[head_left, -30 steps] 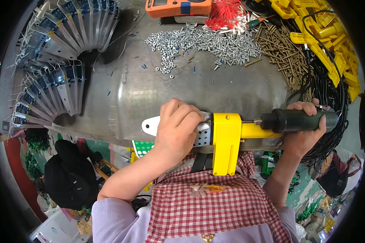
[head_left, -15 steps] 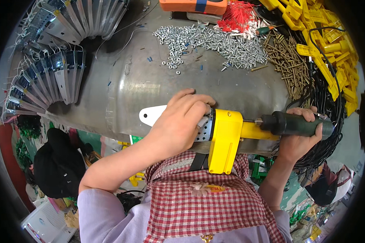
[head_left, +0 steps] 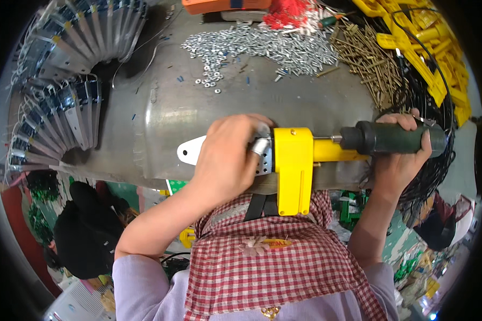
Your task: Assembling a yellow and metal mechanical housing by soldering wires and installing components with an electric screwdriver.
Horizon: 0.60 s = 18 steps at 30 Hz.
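My left hand (head_left: 227,152) is closed round a white-and-metal blade-shaped piece. Its rounded white end (head_left: 190,151) with a dark hole sticks out to the left, and a perforated metal part (head_left: 264,163) shows by my fingers. This piece joins a yellow plastic housing (head_left: 293,176) held across the front of my apron. My right hand (head_left: 404,142) grips a dark green power screwdriver (head_left: 383,137), lying level. Its thin shaft points left at the housing's upper right side; whether the tip sits in a screw I cannot tell. A yellow bar (head_left: 340,155) runs below it.
Silver nuts (head_left: 211,64) and bolts (head_left: 300,51) lie heaped on the metal table (head_left: 198,107), with long brass-coloured screws (head_left: 367,56) alongside. Yellow parts (head_left: 434,43) and black cables (head_left: 428,174) crowd the right. Fanned, wired panels (head_left: 64,115) stand left. Red-and-white pieces (head_left: 289,13) lie behind.
The view has shifted a little. The housing, the screwdriver and both hands sit higher in the picture, farther from my apron. Both hands keep their grips.
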Tool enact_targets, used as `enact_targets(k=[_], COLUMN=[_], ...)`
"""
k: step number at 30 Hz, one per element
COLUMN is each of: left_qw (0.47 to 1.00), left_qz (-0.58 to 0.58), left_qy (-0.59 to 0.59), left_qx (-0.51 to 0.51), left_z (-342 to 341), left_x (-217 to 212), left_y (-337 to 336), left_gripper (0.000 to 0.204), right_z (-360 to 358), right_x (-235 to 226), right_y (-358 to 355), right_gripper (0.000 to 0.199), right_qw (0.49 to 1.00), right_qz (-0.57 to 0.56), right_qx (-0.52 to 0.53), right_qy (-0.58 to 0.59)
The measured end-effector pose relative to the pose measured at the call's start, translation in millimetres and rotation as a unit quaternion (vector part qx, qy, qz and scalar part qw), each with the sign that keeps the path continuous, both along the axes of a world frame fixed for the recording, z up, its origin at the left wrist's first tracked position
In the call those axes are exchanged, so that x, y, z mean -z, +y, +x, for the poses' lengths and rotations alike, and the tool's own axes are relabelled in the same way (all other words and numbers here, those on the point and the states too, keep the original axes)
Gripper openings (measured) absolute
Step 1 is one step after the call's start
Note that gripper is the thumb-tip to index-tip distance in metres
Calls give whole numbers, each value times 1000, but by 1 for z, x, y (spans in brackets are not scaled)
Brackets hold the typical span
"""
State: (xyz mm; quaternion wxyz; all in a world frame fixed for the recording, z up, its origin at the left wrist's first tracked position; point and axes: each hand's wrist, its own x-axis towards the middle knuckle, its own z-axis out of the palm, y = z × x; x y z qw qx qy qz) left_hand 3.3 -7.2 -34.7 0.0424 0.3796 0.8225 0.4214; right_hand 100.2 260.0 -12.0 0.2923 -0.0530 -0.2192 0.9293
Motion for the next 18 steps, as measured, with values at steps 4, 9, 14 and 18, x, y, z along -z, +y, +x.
enact_targets(k=[4, 9, 14, 18], left_qw=[992, 993, 990, 991], left_qz=[-29, -48, -65, -59], left_qy=[-19, 16, 33, 17], left_qx=[124, 110, 117, 119], left_z=[-12, -7, -7, -6], left_x=[-7, -7, -6, -3], left_y=[-18, -12, -12, -13], left_gripper=[65, 79, 83, 84], right_z=[21, 31, 41, 41], right_x=[-8, -5, -5, -6], right_y=[5, -6, 1, -1], right_gripper=[40, 41, 41, 41], right_qw=[999, 998, 998, 998], right_qz=[30, 30, 8, 11], right_qx=[9, 17, 41, 48], right_qy=[-24, -45, -51, -46])
